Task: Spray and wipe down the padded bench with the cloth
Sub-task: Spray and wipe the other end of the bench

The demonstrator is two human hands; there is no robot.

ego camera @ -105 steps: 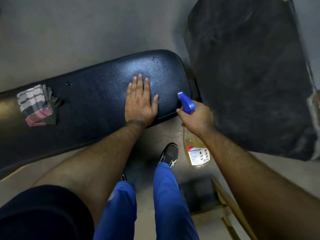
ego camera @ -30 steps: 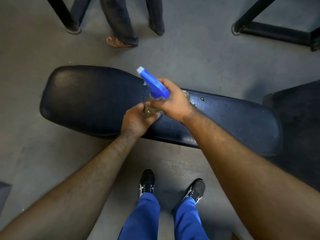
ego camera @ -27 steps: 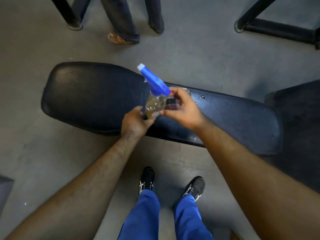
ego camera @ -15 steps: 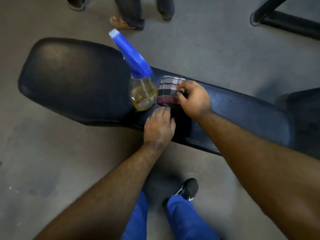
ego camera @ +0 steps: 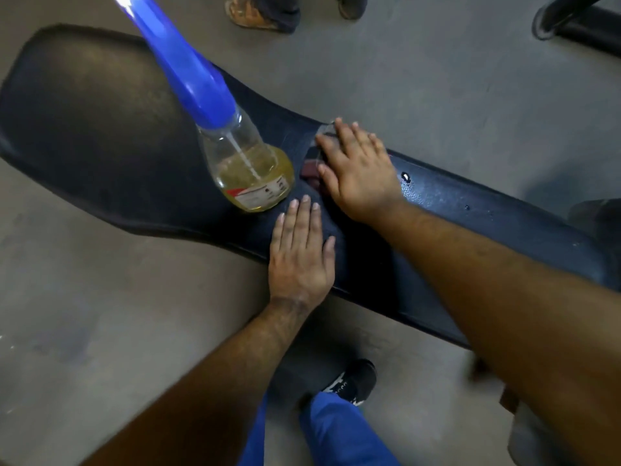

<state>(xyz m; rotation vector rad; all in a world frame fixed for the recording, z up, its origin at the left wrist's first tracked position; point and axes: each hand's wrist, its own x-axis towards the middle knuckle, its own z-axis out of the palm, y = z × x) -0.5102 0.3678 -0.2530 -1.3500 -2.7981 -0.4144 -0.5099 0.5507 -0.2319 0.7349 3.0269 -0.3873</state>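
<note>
The black padded bench [ego camera: 100,136] runs across the view from upper left to lower right. A clear spray bottle [ego camera: 247,169] with yellow liquid and a blue trigger head stands upright on its middle. My left hand [ego camera: 300,257] lies flat on the pad just in front of the bottle, fingers straight. My right hand [ego camera: 358,169] presses flat on the checked cloth [ego camera: 311,169], right of the bottle. The cloth is almost wholly hidden under the palm; only its left edge shows.
Grey concrete floor [ego camera: 100,314] surrounds the bench. Another person's feet [ego camera: 265,15] stand just beyond its far side. A black metal frame base [ego camera: 578,21] sits at the top right. My own shoe [ego camera: 354,378] and blue trouser legs are below the bench's near edge.
The bottle went from my right hand to my left and was set down on the bench. My right hand took the cloth and now presses it flat; my left hand lies flat.
</note>
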